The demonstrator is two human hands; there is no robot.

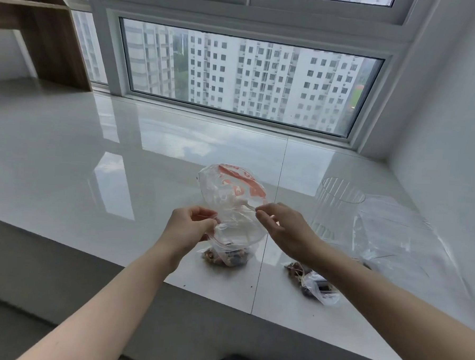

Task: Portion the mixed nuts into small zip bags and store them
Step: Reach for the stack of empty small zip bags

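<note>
A small clear zip bag (228,251) with a red seal line stands on the glossy ledge, mixed nuts in its bottom. My left hand (190,227) pinches its mouth on the left side. My right hand (280,226) pinches a white plastic spoon (246,207) lying inside a larger clear bag with orange print (230,187), which rises behind the small bag. Another small bag of nuts (312,280) lies on the ledge under my right forearm.
A ribbed clear cup (337,204) stands to the right, beside a pile of flat clear bags (393,234). The white tiled ledge (94,158) ends in a front edge near me; a window runs behind and a wooden shelf stands far left.
</note>
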